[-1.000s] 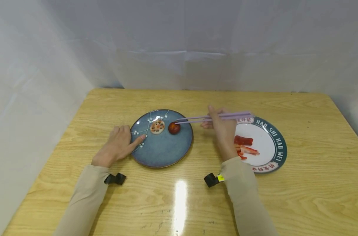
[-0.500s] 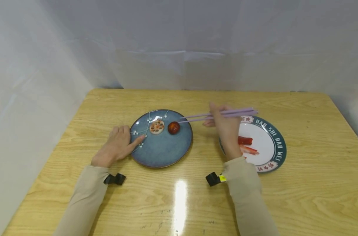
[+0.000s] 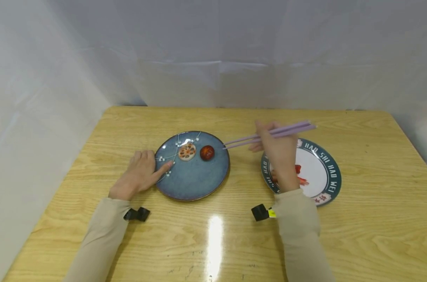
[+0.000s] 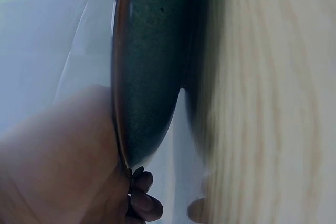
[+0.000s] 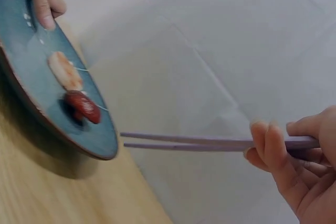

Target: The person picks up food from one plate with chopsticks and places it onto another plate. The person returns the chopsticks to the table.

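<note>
On the blue plate [image 3: 192, 182] lie a lotus root slice [image 3: 187, 152] and, right of it, a glossy brown mushroom [image 3: 207, 152], whose stem shows in the right wrist view. My left hand [image 3: 137, 172] grips the plate's left rim, thumb on top and fingers at the outer edge. In my right hand [image 3: 278, 152] is a pair of light purple chopsticks [image 3: 241, 141]. Their tips, slightly parted with nothing between them, overlap the plate's right rim in the head view. Seen from the right wrist, the chopsticks [image 5: 210, 144] point at the plate, apart from the mushroom.
A white plate with a dark green lettered rim [image 3: 334, 172] stands at the right, partly hidden under my right hand and wrist. Red food pieces [image 3: 302, 181] on it show past the wrist. Behind the wooden table [image 3: 213, 117] hangs a pale sheet [image 3: 185, 78].
The chopstick tips have left the mushroom and drawn back to the right, my right hand moving with them towards the white plate. The mushroom stays on the blue plate; my left hand stays put.
</note>
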`<state>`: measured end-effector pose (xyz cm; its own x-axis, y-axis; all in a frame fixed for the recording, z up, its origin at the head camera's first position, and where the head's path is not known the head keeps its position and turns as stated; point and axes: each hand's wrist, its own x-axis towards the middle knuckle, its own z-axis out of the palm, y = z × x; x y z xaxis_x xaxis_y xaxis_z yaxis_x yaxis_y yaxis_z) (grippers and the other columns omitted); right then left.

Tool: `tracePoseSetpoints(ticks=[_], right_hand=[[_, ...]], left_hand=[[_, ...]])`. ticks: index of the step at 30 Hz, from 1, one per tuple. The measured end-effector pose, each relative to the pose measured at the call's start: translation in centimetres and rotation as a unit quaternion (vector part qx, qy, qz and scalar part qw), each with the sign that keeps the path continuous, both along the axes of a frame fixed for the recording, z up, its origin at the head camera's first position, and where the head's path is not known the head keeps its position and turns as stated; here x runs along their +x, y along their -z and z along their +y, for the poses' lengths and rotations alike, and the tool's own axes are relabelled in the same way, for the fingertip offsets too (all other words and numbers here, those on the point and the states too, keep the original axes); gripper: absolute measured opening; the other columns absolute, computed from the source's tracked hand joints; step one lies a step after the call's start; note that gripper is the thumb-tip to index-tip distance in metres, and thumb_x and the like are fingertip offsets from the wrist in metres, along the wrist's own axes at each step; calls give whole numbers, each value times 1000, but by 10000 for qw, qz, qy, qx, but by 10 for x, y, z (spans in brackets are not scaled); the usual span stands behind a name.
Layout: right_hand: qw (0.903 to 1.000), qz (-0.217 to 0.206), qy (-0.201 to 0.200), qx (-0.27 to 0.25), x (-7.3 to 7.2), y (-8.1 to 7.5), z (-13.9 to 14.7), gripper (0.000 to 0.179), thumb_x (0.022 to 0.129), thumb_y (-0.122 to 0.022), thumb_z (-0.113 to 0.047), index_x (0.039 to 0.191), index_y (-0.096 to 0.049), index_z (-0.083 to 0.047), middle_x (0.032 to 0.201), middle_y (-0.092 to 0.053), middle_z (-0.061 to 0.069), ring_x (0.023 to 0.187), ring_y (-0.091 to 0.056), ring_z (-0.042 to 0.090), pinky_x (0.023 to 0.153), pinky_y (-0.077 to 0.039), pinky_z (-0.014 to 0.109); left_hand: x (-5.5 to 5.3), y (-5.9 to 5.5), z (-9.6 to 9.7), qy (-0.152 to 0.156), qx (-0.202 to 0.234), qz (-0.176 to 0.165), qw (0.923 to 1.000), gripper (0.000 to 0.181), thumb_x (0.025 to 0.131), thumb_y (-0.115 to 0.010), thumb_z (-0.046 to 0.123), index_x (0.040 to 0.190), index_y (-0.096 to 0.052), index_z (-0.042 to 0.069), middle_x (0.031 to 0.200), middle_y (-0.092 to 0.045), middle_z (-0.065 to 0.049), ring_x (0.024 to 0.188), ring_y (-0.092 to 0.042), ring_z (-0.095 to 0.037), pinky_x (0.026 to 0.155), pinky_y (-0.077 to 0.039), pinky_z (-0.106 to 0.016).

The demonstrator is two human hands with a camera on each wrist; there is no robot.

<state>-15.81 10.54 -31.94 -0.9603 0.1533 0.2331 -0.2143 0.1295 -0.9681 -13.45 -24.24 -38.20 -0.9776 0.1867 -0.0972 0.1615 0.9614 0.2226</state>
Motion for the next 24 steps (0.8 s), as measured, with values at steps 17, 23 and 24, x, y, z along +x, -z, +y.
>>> tracePoseSetpoints(ticks=[17, 23, 24], right_hand=[[9979, -23, 390, 507, 11, -28, 40, 34, 90, -68, -25, 77, -59, 5, 60, -65, -1, 46, -63, 11, 46, -51, 27], [9874, -342, 215, 1531, 21, -38, 68, 41, 90, -68, -33, 78, -60, 6, 56, -63, -2, 45, -62, 13, 47, -51, 28], [9849, -367, 181, 1681, 23, -39, 73, 42, 89, -68, -33, 78, -60, 6, 56, -63, -1, 45, -62, 13, 46, -51, 28]], left_hand=[[0, 0, -1, 87, -145, 103, 9998, 49, 100, -45, 38, 101, -42, -12, 92, -43, -24, 91, -39, -39, 82, -31, -50], [0, 0, 0, 51, -208, 51, 9998, 46, 101, -41, 33, 103, -41, -13, 95, -43, -26, 95, -39, -42, 84, -31, -52], [0, 0, 0, 47, -218, 53, 9997, 46, 101, -41, 33, 103, -42, -13, 95, -43, -27, 96, -39, -42, 84, -31, -52]])
